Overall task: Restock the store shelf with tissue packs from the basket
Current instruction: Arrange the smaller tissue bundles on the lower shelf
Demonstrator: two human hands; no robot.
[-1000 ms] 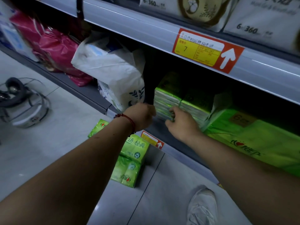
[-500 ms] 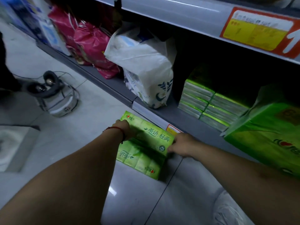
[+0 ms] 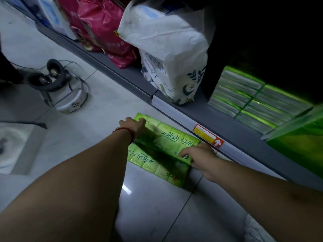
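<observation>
Two green tissue packs lie stacked on the floor tiles in front of the bottom shelf. My left hand (image 3: 133,125) grips the far left end of the top green tissue pack (image 3: 172,139). My right hand (image 3: 199,157) grips its near right end, fingers curled over the edge. The lower green tissue pack (image 3: 150,163) shows beneath it. On the grey bottom shelf (image 3: 232,130) stand two stacks of green tissue packs (image 3: 250,96) seen end-on. A large green bundle (image 3: 300,137) sits at the right edge.
A white tissue bag (image 3: 171,55) and pink bags (image 3: 104,27) fill the shelf to the left. A wire basket (image 3: 57,86) with dark handles stands on the floor at left. A white block (image 3: 15,145) lies at the far left. My shoe (image 3: 258,229) shows bottom right.
Both hands left the shelf stacks and came down to the green pack on the floor, taking hold of its two ends. The view tilted downward and closer.
</observation>
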